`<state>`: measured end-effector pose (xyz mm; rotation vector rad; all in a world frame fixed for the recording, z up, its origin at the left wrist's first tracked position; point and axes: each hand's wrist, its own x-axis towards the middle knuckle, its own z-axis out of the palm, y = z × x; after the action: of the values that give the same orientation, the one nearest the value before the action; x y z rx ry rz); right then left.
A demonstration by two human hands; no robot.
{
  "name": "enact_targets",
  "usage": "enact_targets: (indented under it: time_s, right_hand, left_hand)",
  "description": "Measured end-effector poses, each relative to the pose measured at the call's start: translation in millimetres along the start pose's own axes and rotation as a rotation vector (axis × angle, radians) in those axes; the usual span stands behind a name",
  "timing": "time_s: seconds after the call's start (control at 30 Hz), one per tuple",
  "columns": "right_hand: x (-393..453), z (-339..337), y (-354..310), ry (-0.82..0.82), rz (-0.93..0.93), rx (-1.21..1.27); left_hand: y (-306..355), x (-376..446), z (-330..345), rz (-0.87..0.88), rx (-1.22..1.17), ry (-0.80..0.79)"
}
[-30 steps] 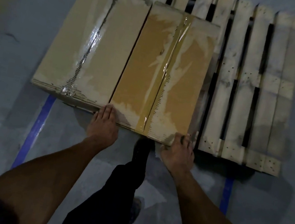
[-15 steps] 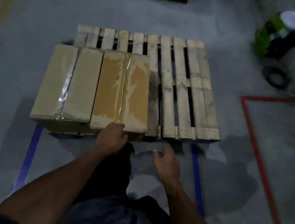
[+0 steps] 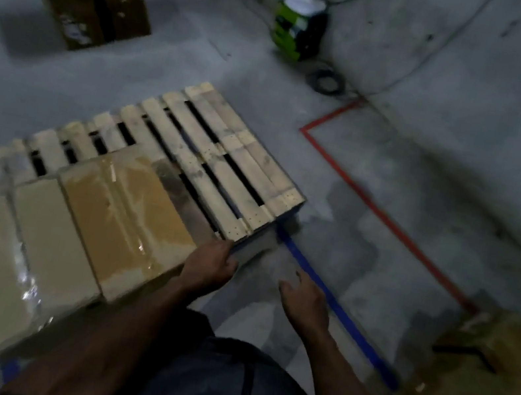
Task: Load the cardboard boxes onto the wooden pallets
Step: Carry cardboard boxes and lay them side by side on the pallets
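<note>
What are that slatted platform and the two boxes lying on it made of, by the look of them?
The pallet looks like bare, unfinished wood: pale planks with gaps, nail dots and dark stains. The darker box and the paler box beside it look like plain brown cardboard, matt, sealed with glossy clear tape that catches the light.

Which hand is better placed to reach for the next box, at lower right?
Probably the right hand: it hangs free, open, nearer that cardboard box. The left hand rests by the loaded box.

Both forearms reach forward, hands low.
Left hand (image 3: 209, 266) at 11 o'clock, fingers loosely curled; right hand (image 3: 304, 298) at 1 o'clock, fingers relaxed, palm down.
</note>
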<state>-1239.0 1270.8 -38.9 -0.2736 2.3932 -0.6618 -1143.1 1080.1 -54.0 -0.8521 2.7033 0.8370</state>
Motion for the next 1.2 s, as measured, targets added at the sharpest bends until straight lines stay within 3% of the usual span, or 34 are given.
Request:
enact_targets:
  time_s: [0.33,0.67,0.93,1.2]
  right_hand:
    - [-85,42,38,0.351,0.461,0.273]
    - [-193,80,133,0.691,0.821,0.647]
    - [-265,48,201,0.763,1.001,0.601]
    - [-318,7,293,0.904,1.121,0.793]
  left_hand:
    - [32,14,15,0.542,0.139,-0.313]
    - [131,-46,75,0.954,0.308,-0.489]
    - [238,-109,150,1.068,0.403,-0.602]
    - [353,-158,204,1.089,0.414,-0.616]
